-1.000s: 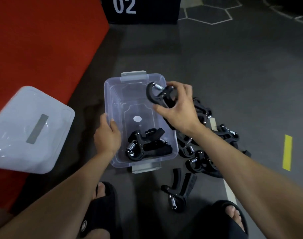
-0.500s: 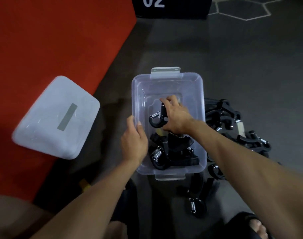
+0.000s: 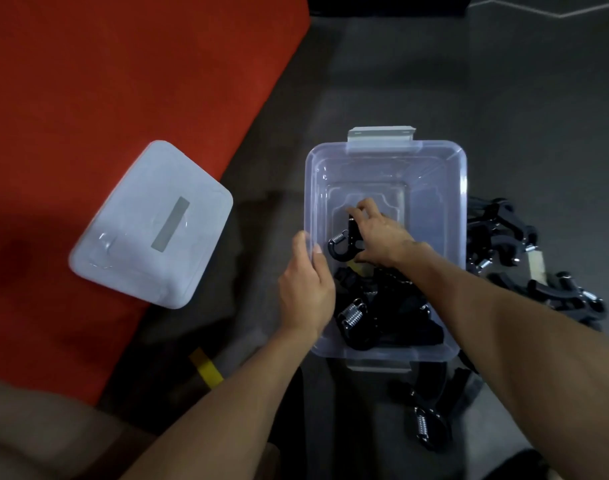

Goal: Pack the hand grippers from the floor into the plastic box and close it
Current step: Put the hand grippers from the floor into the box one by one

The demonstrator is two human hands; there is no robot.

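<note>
A clear plastic box (image 3: 386, 150) stands open on the dark floor. My left hand (image 3: 306, 289) grips its left rim. My right hand (image 3: 379, 237) is down inside the box, fingers around a black hand gripper (image 3: 344, 242) with a steel spring, held low over the bottom. Two or three other hand grippers (image 3: 375, 313) lie in the near end of the box. A pile of hand grippers (image 3: 524, 268) lies on the floor right of the box, and one more gripper (image 3: 424, 424) lies in front of it. The box lid (image 3: 150, 223) rests upside on the red mat to the left.
A red mat (image 3: 105, 81) covers the floor on the left. A yellow tape mark (image 3: 206, 368) is near my left forearm. White hexagon lines (image 3: 538, 8) mark the floor at the far right. Grey latches sit at both short ends of the box.
My right hand has carried the hand gripper from above the box's far right rim down into the box. The view has shifted, so the box and lid appear further right.
</note>
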